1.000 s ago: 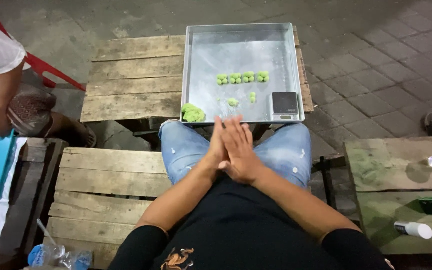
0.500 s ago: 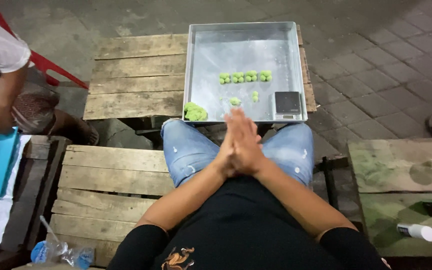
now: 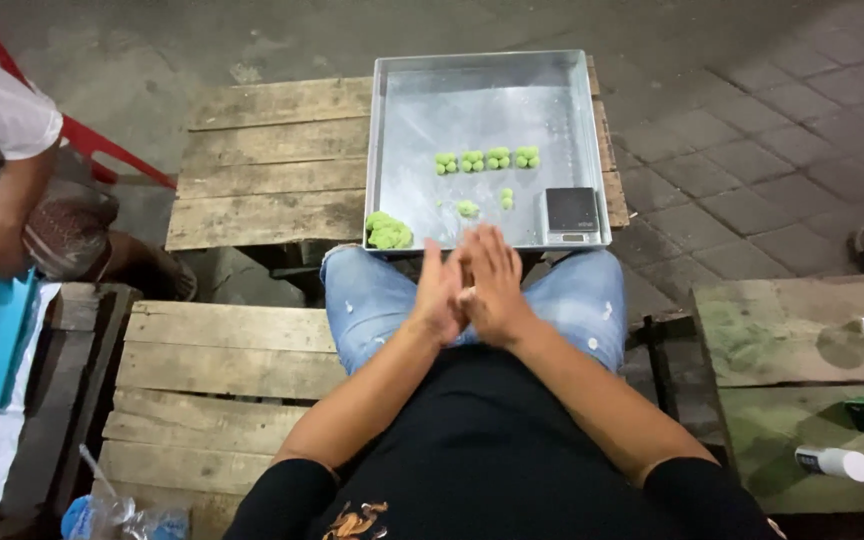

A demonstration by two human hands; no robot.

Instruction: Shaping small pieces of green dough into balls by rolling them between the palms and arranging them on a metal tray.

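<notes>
Palms of the left hand and right hand are sliding apart slightly, still pressing something small between them, near the metal tray of green dough balls.

The left hand and the right hand are pressed together, palm against palm, above the knees in blue jeans. Just ahead, a square metal tray lies on a wooden worktop. Inside it are a row of green balls, a lump of green dough at the near left corner, and a small scale.
</notes>
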